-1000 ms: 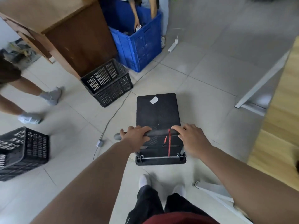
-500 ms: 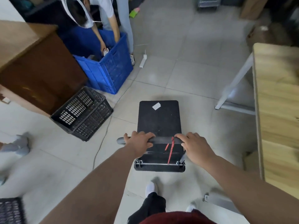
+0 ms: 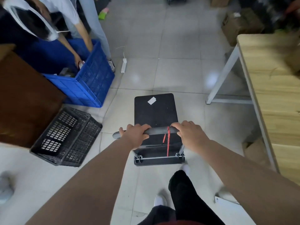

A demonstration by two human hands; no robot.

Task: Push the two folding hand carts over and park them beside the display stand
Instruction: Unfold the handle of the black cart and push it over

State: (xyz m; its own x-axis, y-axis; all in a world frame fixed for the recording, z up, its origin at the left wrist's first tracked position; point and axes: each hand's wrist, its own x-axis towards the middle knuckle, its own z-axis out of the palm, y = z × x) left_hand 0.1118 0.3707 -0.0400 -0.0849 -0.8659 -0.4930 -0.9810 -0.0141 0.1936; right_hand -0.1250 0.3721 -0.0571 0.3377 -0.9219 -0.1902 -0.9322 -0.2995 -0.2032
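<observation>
both hands are wrapped around the grey handle bar (image 3: 159,131) of the folding hand cart (image 3: 156,118), my left hand (image 3: 135,135) near the bar's left end and my right hand (image 3: 190,135) near its right end, fingers curled over the top and pressed shut on the tube. a red strap (image 3: 168,141) hangs from the bar between my hands, down toward the rear axle; risk: it may swing into the hinge or a wheel and snag. the cart sits on the tiled floor (image 3: 162,75) directly ahead of my feet, its black deck (image 3: 155,111) bare except for a small white label (image 3: 151,101). my leading leg is close behind the rear edge; risk: a long stride could kick the axle and skew the cart. to the left, a black slotted crate (image 3: 68,137) lies near the cart's path, and beyond it a blue crate (image 3: 87,80) into which another person (image 3: 68,18) is reaching; risk: drift to the left would strike a crate or that person's legs. a white power strip (image 3: 123,65) lies on the floor ahead and left; risk: small wheels could catch on it or its cable. to the right, the white leg (image 3: 222,77) of a wooden table (image 3: 272,88) stands close to the lane; risk: drift to the right would clip it. no display stand can be identified from this view, and only one cart is in hand, so the parking position is not yet confirmed.
</observation>
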